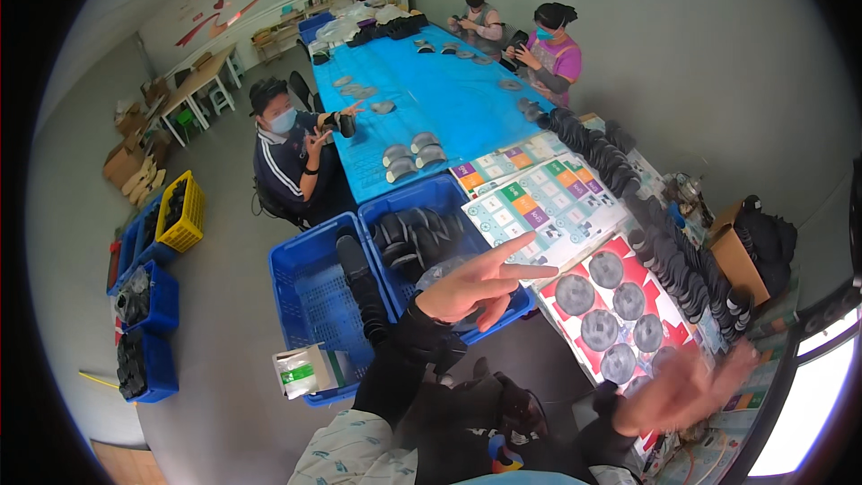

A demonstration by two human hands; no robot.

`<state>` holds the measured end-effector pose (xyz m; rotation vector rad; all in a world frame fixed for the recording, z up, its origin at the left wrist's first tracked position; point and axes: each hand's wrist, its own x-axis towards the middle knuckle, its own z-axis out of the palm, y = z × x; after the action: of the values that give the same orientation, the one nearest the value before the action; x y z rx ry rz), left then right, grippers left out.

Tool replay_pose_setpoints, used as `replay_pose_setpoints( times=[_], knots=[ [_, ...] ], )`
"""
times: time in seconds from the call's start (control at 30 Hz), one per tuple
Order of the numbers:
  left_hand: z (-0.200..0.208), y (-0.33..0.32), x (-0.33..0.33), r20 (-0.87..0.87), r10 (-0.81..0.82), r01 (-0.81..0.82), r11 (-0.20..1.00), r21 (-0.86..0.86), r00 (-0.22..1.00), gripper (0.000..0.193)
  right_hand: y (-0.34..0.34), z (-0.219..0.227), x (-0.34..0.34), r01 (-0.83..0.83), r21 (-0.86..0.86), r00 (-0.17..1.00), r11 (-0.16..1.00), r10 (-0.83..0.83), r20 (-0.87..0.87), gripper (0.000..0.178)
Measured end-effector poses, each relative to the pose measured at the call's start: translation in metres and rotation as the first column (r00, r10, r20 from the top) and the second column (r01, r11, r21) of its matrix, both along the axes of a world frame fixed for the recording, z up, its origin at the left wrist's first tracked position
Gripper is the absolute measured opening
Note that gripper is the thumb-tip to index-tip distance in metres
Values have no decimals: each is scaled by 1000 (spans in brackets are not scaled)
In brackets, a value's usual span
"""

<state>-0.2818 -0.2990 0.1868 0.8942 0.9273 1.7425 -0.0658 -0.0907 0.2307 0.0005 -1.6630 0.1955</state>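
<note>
My left hand (pixel 476 286) is raised over the blue crate (pixel 422 198) of dark curved pads (pixel 417 235). Its index and middle fingers stretch out apart, and nothing is in it. At the lower right, my right hand (pixel 687 395) is blurred by motion above the near end of a red and white board (pixel 585 302). Its fingers look stretched out and apart, with nothing visible in them. Several grey round discs (pixel 599 330) lie on that board, left of and beyond the right hand. Both forearms wear dark sleeves.
A second blue crate (pixel 314 260) holds a row of dark pads and a small white box (pixel 305 371). Black pads (pixel 660 229) line the table's right side, near a cardboard box (pixel 741 256). Around the blue table (pixel 431 81), one person (pixel 296 148) gestures at left; two sit beyond.
</note>
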Motion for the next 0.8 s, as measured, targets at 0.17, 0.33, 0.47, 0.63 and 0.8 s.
replay_pose_setpoints(
  times=[0.17,0.33,0.47,0.63,0.8],
  knots=[
    [6,4,7,-25,5,-5,1000,-3,1000,79,-21,-73,-78,-239,-48,599,970,186,779,82],
    [2,-2,-3,-46,189,-189,982,4,981,77,-52,-109,-81,-225,-32,370,974,116,922,87],
    [-12,-1,-8,60,190,-191,982,5,980,74,-58,-130,-75,-302,-71,267,951,156,951,87],
    [-24,3,-10,61,211,-209,977,-30,976,73,-49,-123,-82,-283,-169,273,944,248,930,85],
    [-21,6,-18,-13,261,-261,962,-81,965,70,-35,-84,-95,-208,-163,529,964,251,811,71]
  ],
)
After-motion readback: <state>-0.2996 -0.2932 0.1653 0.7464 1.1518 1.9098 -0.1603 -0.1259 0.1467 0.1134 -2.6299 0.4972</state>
